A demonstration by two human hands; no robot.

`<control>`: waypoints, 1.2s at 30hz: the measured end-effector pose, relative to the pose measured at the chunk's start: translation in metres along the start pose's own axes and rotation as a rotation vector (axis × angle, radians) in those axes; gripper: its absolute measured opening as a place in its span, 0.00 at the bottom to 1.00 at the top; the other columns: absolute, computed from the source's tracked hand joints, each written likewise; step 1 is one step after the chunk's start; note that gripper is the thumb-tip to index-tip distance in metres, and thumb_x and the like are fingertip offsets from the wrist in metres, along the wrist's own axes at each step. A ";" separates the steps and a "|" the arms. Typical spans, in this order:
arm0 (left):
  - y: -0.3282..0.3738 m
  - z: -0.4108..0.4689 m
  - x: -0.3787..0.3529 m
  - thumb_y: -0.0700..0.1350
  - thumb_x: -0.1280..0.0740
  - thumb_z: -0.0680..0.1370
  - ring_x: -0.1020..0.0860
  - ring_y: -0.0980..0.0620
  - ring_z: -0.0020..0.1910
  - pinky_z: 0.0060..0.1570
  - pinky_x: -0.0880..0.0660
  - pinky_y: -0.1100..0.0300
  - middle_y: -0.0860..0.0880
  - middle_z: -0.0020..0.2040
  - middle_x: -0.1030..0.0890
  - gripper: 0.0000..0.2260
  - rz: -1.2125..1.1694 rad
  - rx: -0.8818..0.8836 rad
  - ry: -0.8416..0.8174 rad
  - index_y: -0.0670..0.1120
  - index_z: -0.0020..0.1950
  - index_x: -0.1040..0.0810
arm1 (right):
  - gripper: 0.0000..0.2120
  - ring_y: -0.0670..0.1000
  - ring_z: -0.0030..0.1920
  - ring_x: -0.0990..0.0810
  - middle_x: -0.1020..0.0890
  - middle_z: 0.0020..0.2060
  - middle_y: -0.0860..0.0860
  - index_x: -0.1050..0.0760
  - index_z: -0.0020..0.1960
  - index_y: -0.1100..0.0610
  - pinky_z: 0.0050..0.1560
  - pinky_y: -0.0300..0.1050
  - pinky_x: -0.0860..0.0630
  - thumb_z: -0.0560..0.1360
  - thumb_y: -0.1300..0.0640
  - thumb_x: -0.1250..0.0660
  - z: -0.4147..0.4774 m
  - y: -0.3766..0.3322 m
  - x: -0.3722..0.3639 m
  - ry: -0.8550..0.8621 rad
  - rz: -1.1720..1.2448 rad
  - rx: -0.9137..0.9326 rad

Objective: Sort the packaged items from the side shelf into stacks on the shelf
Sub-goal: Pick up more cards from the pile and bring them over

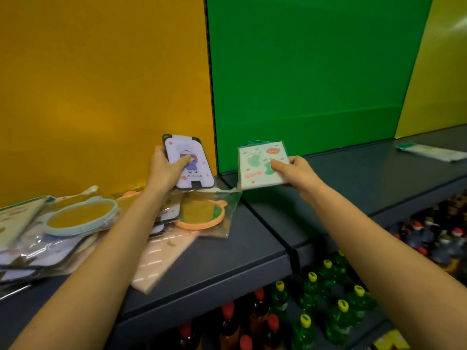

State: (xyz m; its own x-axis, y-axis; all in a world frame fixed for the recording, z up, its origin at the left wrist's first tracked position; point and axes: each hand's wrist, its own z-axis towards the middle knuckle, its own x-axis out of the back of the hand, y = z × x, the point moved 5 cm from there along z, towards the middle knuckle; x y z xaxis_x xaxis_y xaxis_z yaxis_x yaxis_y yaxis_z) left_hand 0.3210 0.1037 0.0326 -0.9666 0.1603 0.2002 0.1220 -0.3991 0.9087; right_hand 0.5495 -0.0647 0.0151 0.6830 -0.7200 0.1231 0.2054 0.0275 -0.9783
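**Two packets up, one in each hand**

Lower left of the frame, a jumbled pile of packaged items (63,228) sprawls on the grey shelf (240,251). Just right of it, the left hand (164,168) grips a white cartoon-print packet (194,157) by its left edge, thumb on the face, over the heap's right end. Centre frame, the right hand (295,173) pinches a mint-green square packet (257,168) at its right edge. Both look light, flat and fairly stiff, but the plastic wrap is probably slick, so edge pinches suit them. Far right, one flat packet (429,151) lies alone.
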 end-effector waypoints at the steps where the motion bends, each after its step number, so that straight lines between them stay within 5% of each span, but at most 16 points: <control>1: 0.005 0.001 -0.005 0.46 0.28 0.71 0.20 0.41 0.54 0.50 0.21 0.42 0.39 0.59 0.22 0.20 -0.003 0.013 0.003 0.41 0.57 0.30 | 0.12 0.45 0.36 0.25 0.23 0.47 0.54 0.34 0.37 0.53 0.36 0.39 0.26 0.77 0.60 0.35 -0.002 -0.001 0.013 0.012 -0.001 0.000; 5: 0.038 -0.015 -0.058 0.42 0.33 0.76 0.20 0.46 0.42 0.28 0.20 0.64 0.41 0.54 0.21 0.17 -0.139 0.017 -0.099 0.36 0.62 0.28 | 0.10 0.43 0.35 0.26 0.24 0.40 0.50 0.33 0.39 0.55 0.27 0.33 0.26 0.77 0.60 0.35 -0.002 0.003 0.075 0.074 0.030 -0.001; 7: 0.052 -0.033 -0.100 0.40 0.34 0.77 0.21 0.51 0.37 0.25 0.22 0.67 0.41 0.53 0.21 0.15 -0.180 0.028 -0.194 0.36 0.62 0.28 | 0.06 0.43 0.36 0.25 0.23 0.42 0.50 0.31 0.46 0.58 0.25 0.32 0.26 0.76 0.58 0.35 -0.002 0.012 0.111 0.117 0.027 -0.020; 10: 0.073 -0.061 -0.170 0.39 0.34 0.76 0.21 0.55 0.32 0.26 0.23 0.67 0.41 0.51 0.20 0.09 -0.218 0.054 -0.304 0.40 0.55 0.27 | 0.10 0.44 0.36 0.24 0.21 0.46 0.53 0.29 0.54 0.60 0.24 0.33 0.27 0.76 0.57 0.34 -0.004 0.025 0.178 0.175 -0.011 -0.035; 15: 0.109 -0.114 -0.297 0.38 0.35 0.77 0.22 0.53 0.36 0.26 0.23 0.67 0.42 0.51 0.21 0.11 -0.272 0.098 -0.440 0.38 0.58 0.26 | 0.07 0.46 0.33 0.25 0.22 0.37 0.50 0.26 0.41 0.57 0.24 0.32 0.29 0.76 0.56 0.34 -0.014 0.038 0.314 0.264 -0.094 -0.037; 20: 0.132 -0.155 -0.408 0.40 0.34 0.77 0.21 0.53 0.37 0.24 0.22 0.66 0.42 0.54 0.20 0.14 -0.324 0.124 -0.498 0.38 0.61 0.30 | 0.08 0.47 0.32 0.24 0.20 0.38 0.52 0.23 0.46 0.61 0.21 0.32 0.31 0.75 0.56 0.33 -0.019 0.059 0.434 0.346 -0.123 -0.066; 23: 0.131 -0.170 -0.458 0.39 0.37 0.78 0.22 0.52 0.35 0.21 0.25 0.66 0.41 0.52 0.21 0.12 -0.340 0.175 -0.508 0.38 0.60 0.30 | 0.07 0.48 0.34 0.24 0.20 0.40 0.53 0.25 0.40 0.59 0.28 0.37 0.28 0.75 0.57 0.33 -0.016 0.070 0.488 0.390 -0.134 -0.080; 26: 0.129 -0.174 -0.493 0.39 0.40 0.79 0.22 0.51 0.35 0.21 0.24 0.64 0.40 0.52 0.22 0.07 -0.310 0.231 -0.494 0.41 0.57 0.32 | 0.11 0.46 0.34 0.25 0.22 0.36 0.49 0.30 0.36 0.54 0.26 0.34 0.28 0.76 0.58 0.34 -0.008 0.077 0.523 0.410 -0.126 -0.069; 31: 0.135 -0.171 -0.546 0.37 0.43 0.78 0.22 0.47 0.37 0.36 0.23 0.52 0.36 0.55 0.22 0.11 -0.268 0.278 -0.497 0.37 0.59 0.33 | 0.08 0.46 0.35 0.25 0.21 0.41 0.52 0.29 0.38 0.56 0.28 0.36 0.27 0.76 0.58 0.34 0.024 0.104 0.553 0.390 -0.092 -0.088; 36: 0.135 -0.151 -0.604 0.36 0.44 0.76 0.21 0.46 0.36 0.34 0.24 0.55 0.35 0.54 0.21 0.17 -0.231 0.291 -0.498 0.33 0.65 0.34 | 0.08 0.46 0.32 0.25 0.21 0.38 0.51 0.26 0.47 0.61 0.18 0.29 0.33 0.76 0.56 0.34 0.077 0.127 0.574 0.292 -0.076 -0.125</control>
State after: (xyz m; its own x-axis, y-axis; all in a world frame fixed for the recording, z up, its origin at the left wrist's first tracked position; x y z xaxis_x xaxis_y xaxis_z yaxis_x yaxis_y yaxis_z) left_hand 0.8871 -0.1831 -0.0213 -0.7629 0.6429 0.0691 0.0463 -0.0524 0.9976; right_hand 1.0219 -0.4207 -0.0254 0.4356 -0.8857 0.1608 0.1479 -0.1058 -0.9833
